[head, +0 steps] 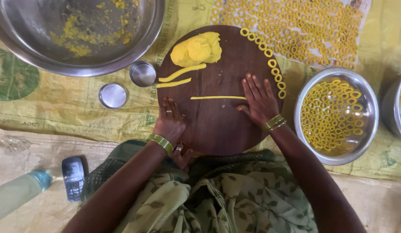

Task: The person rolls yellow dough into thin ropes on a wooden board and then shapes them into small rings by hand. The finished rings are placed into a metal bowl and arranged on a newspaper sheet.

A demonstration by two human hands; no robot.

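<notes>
right hand [260, 102] flat on dough strip [217, 98], round board [217, 125]

Yellow printed sacking [71, 108] over bare floor [36, 151]

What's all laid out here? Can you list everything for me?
Round board: one, dark brown wood, centre.
Dough lump: one, yellow, top of board.
Dough ropes: three, yellow, on board; the thin rope runs under the right fingers.
Dough rings: many, yellow, along board's right edge and on the sheet above.
Bowl of rings: one, steel, right.
Big bowl: one, steel, crumbs inside, top left.
Small tins: two, steel, left of board.
Phone: one, dark, lower left.
Bottle: one, clear, lower left.
Left hand: flat on board.
Right hand: flat on rope.
</notes>
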